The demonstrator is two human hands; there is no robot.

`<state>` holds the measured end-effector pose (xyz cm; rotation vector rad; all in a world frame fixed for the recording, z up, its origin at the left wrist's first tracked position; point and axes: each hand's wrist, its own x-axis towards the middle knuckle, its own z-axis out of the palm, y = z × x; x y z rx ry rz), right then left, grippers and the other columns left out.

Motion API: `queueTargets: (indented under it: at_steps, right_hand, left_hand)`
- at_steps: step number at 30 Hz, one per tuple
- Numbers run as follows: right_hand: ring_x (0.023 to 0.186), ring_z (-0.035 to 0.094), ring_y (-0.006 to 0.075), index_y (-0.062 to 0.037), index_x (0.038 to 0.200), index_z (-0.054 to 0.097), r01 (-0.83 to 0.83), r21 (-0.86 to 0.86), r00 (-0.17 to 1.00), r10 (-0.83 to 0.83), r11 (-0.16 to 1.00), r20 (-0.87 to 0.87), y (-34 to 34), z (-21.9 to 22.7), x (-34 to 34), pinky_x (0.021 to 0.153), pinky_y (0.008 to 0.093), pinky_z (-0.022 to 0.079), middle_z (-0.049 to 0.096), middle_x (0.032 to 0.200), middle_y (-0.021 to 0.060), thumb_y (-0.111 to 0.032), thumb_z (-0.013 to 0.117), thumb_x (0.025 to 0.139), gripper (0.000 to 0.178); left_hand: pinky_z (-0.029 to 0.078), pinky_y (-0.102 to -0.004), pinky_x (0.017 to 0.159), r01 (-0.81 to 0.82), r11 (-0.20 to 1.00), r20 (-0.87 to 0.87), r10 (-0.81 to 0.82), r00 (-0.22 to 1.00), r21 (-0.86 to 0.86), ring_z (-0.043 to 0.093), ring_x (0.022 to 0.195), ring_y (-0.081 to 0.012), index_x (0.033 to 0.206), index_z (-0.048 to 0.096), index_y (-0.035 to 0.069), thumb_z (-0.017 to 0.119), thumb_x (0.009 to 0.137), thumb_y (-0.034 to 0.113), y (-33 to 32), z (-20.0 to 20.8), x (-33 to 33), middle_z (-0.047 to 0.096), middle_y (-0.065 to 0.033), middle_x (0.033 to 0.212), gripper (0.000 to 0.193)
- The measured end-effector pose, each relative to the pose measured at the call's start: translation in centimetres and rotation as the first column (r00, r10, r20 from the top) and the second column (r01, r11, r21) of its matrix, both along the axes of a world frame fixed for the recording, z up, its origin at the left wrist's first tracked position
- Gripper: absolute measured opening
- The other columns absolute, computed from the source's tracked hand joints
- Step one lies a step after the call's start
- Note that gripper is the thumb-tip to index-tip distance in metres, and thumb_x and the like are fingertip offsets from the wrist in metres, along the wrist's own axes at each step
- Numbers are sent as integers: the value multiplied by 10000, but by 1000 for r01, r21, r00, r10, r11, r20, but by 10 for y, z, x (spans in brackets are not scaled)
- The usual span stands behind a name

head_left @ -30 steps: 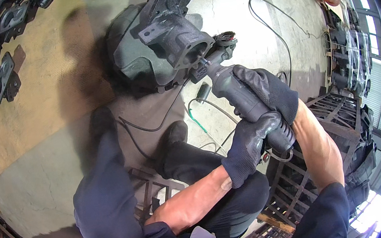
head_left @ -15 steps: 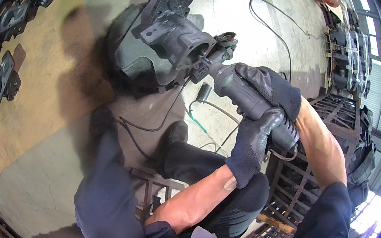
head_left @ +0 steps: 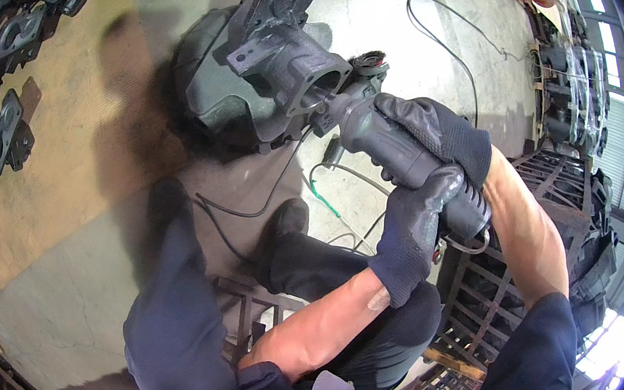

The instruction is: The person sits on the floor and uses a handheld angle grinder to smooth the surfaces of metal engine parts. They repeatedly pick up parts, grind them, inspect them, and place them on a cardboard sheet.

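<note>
Concrete floor (head_left: 392, 0) is used as the work area, with a brown sheet (head_left: 35, 214) laid on the left, probably as a mat for parts. A bulky, dark, rounded stand (head_left: 204, 82) is set down ahead of the legs, likely so the work is raised within easy reach. The dark metal casting (head_left: 289, 58) is rested on top, tilted, a flange raised at its far end and a round mouth turned near and right; the mouth is probably faced that way so it can be entered from the person's side. No clamp is seen on it, so its own weight is presumably relied on.

A long grey power tool (head_left: 384, 137) is held slantwise, its nose pointed far and left at the mouth. Two gloved hands are clamped on its body, close together; whether they touch each other cannot be told. The right hand (head_left: 430, 129) is wrapped around the forward part, likely for aiming; the left hand (head_left: 421, 207) is closed on the rear part, likely for steadying.

A second tool (head_left: 370, 67) with a bristly round head is left just right of the stand, seemingly parked within reach. A loose flanged piece (head_left: 4, 134) is placed far left on the sheet, apart from the work. The power tool's thin tip (head_left: 329, 98) is brought to the mouth; contact with metal cannot be confirmed.
</note>
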<state>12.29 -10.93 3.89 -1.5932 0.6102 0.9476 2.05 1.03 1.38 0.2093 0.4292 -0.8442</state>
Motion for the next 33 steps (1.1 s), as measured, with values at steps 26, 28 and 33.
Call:
queueTargets:
  at_steps: [26,28,33]
  right_hand:
    - [851,706,136,-5,1235,620,-227,-6,974,227,974,15,-5,2,20,731,254,594,727,1020,96,-298,561,1045,355]
    - [809,710,138,5,1210,631,-123,122,992,123,985,5,-2,-3,18,696,262,603,726,980,101,-280,612,1014,346]
    - [815,707,130,6,1225,623,-170,144,984,161,975,72,1,-2,22,707,266,608,724,984,94,-219,639,997,321]
  left_hand:
    - [532,-319,913,-49,996,-199,34,979,-73,665,953,-160,1175,659,0,689,960,175,-10,0,16,680,-69,1057,278]
    - [531,-317,913,-71,997,-193,63,979,-34,666,954,-162,1176,660,-3,690,960,172,-9,2,14,680,-71,1060,279]
    - [533,-319,921,-84,996,-136,85,987,9,667,973,-168,1198,652,-7,690,963,175,-8,-1,14,676,-72,1088,300]
